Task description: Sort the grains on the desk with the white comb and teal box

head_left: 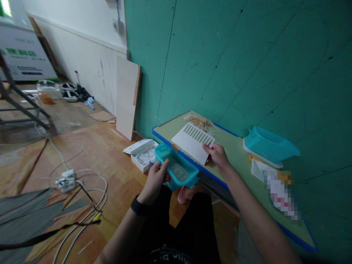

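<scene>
My left hand (157,176), a dark band on its wrist, grips the near rim of a turquoise plastic tub (189,180). Loose greyish grains (178,171) cover the tub's bottom, and it is held against the table's blue front edge. In my right hand (217,156) is a white slotted scoop (189,143), flat and wide with a row of slots along its far side. The scoop lies low over the tabletop, its left end near the table edge above the tub. Just behind it sits a pile of tan grains or pellets (198,123).
The pale table (236,157) stands against a green wall. A second turquoise tub (271,145) and a partly blurred packet (283,198) are on its right. An open white box (143,156) lies on the floor beside a leaning board (127,99). Cables and a power strip (66,180) lie left.
</scene>
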`<move>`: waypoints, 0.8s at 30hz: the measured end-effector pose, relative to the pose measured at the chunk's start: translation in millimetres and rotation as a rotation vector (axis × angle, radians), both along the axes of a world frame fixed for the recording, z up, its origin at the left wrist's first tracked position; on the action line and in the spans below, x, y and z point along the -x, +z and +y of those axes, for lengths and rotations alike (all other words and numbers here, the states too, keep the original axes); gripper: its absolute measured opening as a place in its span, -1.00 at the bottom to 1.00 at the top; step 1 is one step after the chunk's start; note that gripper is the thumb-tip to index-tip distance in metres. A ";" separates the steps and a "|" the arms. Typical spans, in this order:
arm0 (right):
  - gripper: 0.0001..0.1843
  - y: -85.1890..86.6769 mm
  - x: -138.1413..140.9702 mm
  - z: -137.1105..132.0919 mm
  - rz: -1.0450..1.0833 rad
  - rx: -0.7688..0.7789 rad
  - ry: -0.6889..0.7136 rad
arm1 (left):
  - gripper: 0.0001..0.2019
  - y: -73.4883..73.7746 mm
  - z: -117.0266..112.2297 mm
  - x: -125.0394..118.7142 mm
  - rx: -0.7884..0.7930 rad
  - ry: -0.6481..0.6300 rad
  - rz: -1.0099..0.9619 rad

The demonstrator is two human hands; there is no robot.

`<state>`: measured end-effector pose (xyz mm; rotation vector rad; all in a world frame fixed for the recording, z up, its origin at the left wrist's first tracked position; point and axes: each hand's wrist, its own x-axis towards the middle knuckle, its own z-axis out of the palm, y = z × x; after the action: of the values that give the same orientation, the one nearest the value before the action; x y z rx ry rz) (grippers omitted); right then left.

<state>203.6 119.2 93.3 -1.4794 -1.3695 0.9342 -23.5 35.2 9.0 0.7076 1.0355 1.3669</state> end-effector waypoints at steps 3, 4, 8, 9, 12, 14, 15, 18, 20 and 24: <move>-0.44 1.3 3.3 -7.0 0.021 0.009 0.018 | -0.39 0.9 -1.0 -1.5 0.008 -0.017 0.000; -0.43 1.7 4.1 -8.3 0.025 0.007 0.020 | -0.39 1.3 -1.4 -2.0 0.010 -0.017 0.001; -0.44 2.6 5.2 -8.6 0.019 -0.009 0.023 | -0.39 2.4 -2.6 -3.2 0.006 -0.016 0.003; -0.44 2.5 5.2 -8.2 0.017 -0.011 0.023 | -0.39 2.3 -2.7 -3.3 0.005 -0.018 -0.002; -0.44 1.3 6.0 -8.5 0.018 -0.014 0.031 | -0.39 1.7 -3.0 -3.4 0.002 -0.020 -0.015; -0.44 0.4 7.5 -10.4 0.025 0.000 0.055 | -0.41 1.3 -3.2 -3.3 -0.001 -0.017 -0.014; -0.44 0.3 8.3 -11.6 0.030 0.010 0.068 | -0.41 1.2 -3.4 -3.2 -0.002 -0.016 -0.011; -0.42 2.6 8.8 -14.6 0.056 0.013 0.076 | -0.42 0.2 -3.6 -2.8 -0.003 -0.015 -0.008; -0.41 6.7 4.8 -15.3 0.076 -0.012 0.045 | -0.41 -1.4 -3.6 -2.7 -0.001 -0.013 -0.017; -0.36 15.6 -19.4 -13.6 0.102 -0.079 -0.074 | -0.41 -5.1 -3.4 -2.2 -0.002 -0.012 -0.018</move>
<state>223.0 105.5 109.0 -1.3951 -1.2554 0.8868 -21.4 31.8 3.9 0.7005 1.0143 1.3617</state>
